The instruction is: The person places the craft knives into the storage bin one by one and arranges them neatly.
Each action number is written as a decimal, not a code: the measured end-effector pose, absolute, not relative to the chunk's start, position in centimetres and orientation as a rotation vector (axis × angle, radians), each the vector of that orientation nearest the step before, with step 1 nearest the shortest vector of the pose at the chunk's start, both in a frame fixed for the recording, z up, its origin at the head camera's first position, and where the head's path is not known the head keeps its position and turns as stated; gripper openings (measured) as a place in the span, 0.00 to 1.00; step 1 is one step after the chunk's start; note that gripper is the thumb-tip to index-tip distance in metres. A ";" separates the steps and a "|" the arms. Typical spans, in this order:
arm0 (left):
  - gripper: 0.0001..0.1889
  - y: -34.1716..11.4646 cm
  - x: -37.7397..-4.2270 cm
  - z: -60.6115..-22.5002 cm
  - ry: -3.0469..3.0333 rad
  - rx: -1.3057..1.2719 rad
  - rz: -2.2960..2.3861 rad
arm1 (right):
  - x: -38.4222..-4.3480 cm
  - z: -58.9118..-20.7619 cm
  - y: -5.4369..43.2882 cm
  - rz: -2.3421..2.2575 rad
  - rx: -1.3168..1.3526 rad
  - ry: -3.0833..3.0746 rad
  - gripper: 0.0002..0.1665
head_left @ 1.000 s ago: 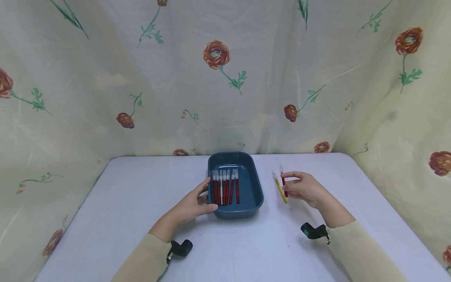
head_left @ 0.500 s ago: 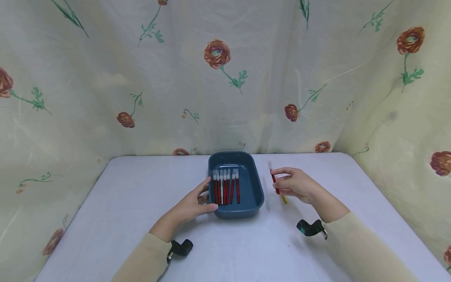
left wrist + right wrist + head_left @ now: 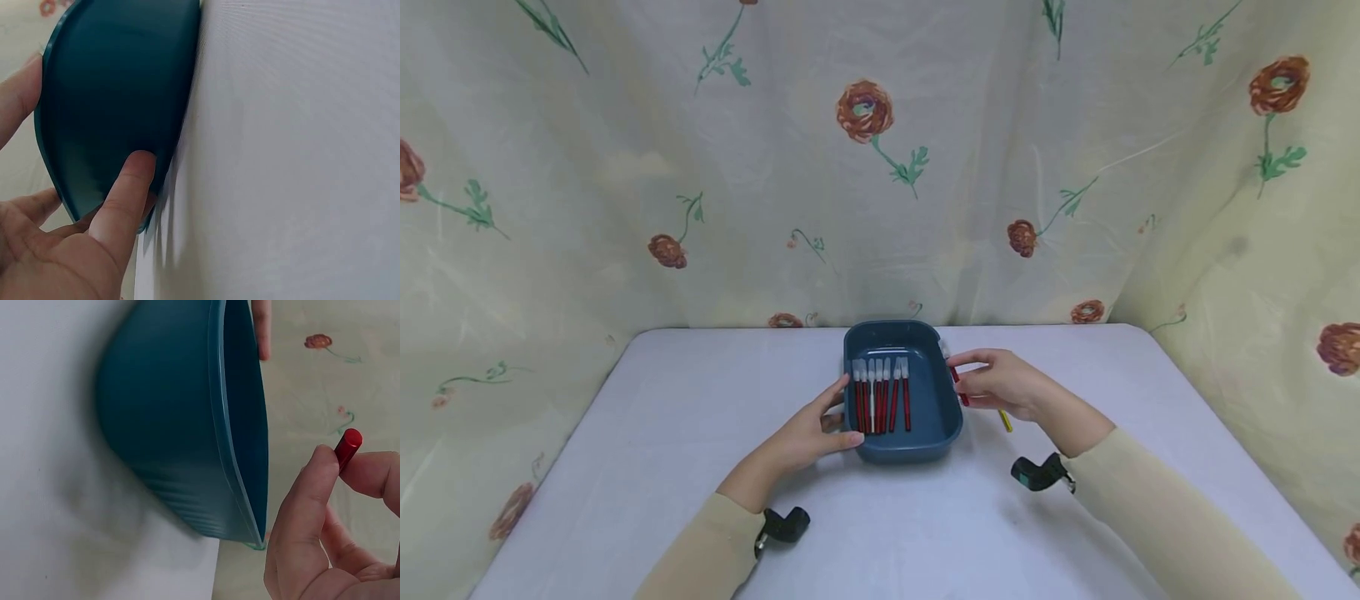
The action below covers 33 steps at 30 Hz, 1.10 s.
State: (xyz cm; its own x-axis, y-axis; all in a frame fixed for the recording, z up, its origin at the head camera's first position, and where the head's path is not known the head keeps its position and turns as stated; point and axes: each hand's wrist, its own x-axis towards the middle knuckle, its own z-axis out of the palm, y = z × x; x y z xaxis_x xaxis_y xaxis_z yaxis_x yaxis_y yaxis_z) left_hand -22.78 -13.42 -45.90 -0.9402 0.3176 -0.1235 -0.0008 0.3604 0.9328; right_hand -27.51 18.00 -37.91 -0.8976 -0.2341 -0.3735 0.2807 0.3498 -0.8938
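Observation:
A blue-green plastic tub (image 3: 934, 408) stands on the table; red pens (image 3: 906, 408) with translucent whitish caps and one white pen (image 3: 872, 410) lie side by side in its left half. My left hand (image 3: 805, 435) holds the tub's near-left corner, thumb toward the front, fingers along the left side. Between thumb and fingertips, my right hand (image 3: 1006, 387) pinches a red pen (image 3: 347, 449), raised at the tub's right rim, its capped end leaning up and away. A yellow pen (image 3: 1005, 421) lies on the table, mostly hidden below the right hand.
A white cloth covers the table (image 3: 715, 383). Behind and at the sides hangs a flowered curtain (image 3: 760, 167). Each wrist carries a small black camera, such as the right wrist's camera (image 3: 1037, 472).
My right hand has lifted the red pen from beside the yellow one and carried it left to the tub's right rim. The left hand and tub have stayed put.

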 end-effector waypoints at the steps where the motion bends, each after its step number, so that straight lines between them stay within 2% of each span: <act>1: 0.53 -13.4 -22.8 -45.9 2.343 0.280 1.607 | -27.6 -37.9 17.8 -1.569 0.043 2.173 0.30; 22: 0.54 -13.4 -22.7 -45.9 2.351 0.269 1.607 | -28.9 -38.1 13.9 -1.582 0.111 2.057 0.31; 33: 0.54 -13.4 -22.7 -46.0 2.330 0.295 1.619 | -29.9 -38.0 13.1 -1.458 0.062 2.125 0.27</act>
State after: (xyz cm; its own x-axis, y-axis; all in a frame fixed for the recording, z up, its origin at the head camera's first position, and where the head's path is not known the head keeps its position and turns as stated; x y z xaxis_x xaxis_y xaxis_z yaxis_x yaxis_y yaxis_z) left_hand -22.74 -13.44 -45.98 -0.9376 0.3270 -0.1179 0.0037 0.3485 0.9373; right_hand -29.87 13.07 -38.01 -0.8441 -0.2659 -0.4657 0.3388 0.4086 -0.8475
